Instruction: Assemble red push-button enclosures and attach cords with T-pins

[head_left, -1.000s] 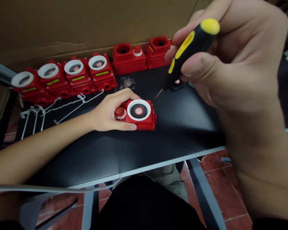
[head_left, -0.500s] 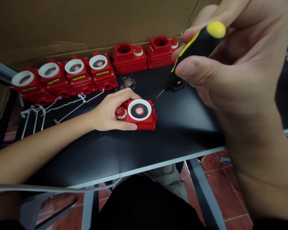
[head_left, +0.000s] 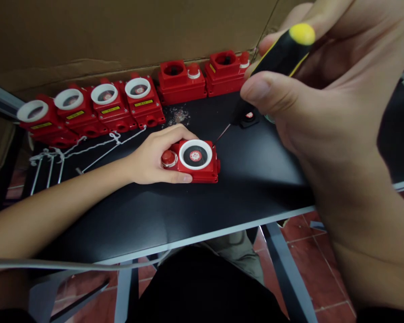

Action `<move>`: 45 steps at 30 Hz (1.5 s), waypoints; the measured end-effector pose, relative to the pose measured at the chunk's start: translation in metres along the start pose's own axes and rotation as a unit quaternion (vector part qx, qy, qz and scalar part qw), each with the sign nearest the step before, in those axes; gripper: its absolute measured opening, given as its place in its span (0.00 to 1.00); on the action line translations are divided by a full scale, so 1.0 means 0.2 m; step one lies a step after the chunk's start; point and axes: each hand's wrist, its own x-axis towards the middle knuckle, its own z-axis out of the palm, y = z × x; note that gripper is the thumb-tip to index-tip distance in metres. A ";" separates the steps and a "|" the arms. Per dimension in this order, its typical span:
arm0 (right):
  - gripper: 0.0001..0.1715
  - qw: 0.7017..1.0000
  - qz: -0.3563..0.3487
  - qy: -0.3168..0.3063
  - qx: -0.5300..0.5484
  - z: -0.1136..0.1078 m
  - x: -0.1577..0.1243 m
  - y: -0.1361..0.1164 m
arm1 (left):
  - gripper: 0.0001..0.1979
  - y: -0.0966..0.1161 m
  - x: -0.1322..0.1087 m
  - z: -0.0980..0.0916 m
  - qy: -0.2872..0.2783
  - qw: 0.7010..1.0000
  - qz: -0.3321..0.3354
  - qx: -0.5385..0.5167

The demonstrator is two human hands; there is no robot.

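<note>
The red boxy housing [head_left: 204, 176], white ring [head_left: 181, 154] fitted, was clasped by the left hand [head_left: 156, 154]; at its seemingly unfinished corner [head_left: 214, 145], a black-yellow screwdriver [head_left: 281, 57] by the right hand [head_left: 340, 89].

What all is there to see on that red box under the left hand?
The red box has a glossy shell, perhaps plastic or painted metal. On top, a white ring frames a dark disc bearing a red-and-white emblem; a red cap sits at its left end. It lies face up on the black tabletop. The left hand grips it from the left, thumb along the near side. The screwdriver points at its far right corner; whether it engages a screw is too small to tell.
</note>
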 end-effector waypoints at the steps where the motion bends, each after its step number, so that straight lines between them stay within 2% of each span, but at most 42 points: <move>1: 0.34 1.000 0.005 0.003 0.000 0.00 0.00 0.00 | 0.34 0.00 0.00 0.00 0.000 1.000 -0.002 0.000; 5: 0.37 0.999 0.029 0.012 0.005 -0.01 0.00 -0.02 | 0.34 0.00 0.00 0.00 0.001 1.000 -0.004 0.001; 11: 0.41 1.000 0.019 -0.008 -0.016 -0.01 0.00 -0.04 | 0.34 0.01 0.00 0.00 0.002 1.000 -0.005 -0.011; 17: 0.36 0.999 0.025 0.023 0.007 0.02 0.03 0.02 | 0.35 -0.01 -0.01 0.00 0.003 1.000 -0.007 -0.008; 24: 0.47 0.992 0.022 0.009 0.125 0.03 0.05 0.01 | 0.32 -0.02 -0.01 0.01 0.009 1.000 0.010 0.000; 26: 0.47 0.990 0.013 0.027 0.137 0.03 0.05 0.02 | 0.33 -0.03 -0.02 0.02 0.029 0.999 0.020 0.010; 28: 0.45 0.992 -0.002 0.053 0.117 0.02 0.06 0.05 | 0.37 -0.04 -0.03 0.03 0.053 0.998 0.015 -0.003; 31: 0.41 0.994 -0.022 0.093 0.048 0.00 0.09 0.12 | 0.40 -0.06 -0.04 0.04 0.062 0.993 -0.034 -0.092; 35: 0.51 0.987 -0.036 0.155 -0.012 -0.04 0.14 0.18 | 0.36 -0.04 -0.04 0.04 0.062 0.977 -0.079 -0.187; 37: 0.53 0.989 -0.026 0.144 -0.004 -0.06 0.15 0.18 | 0.34 -0.03 -0.03 0.04 0.053 0.980 -0.076 -0.175; 42: 0.41 0.994 0.020 0.053 0.094 -0.12 0.19 0.18 | 0.34 -0.03 -0.01 0.02 0.035 0.992 -0.056 -0.111; 45: 0.44 0.996 0.047 0.016 0.078 -0.18 0.22 0.22 | 0.31 -0.04 -0.02 0.02 0.034 0.995 -0.040 -0.080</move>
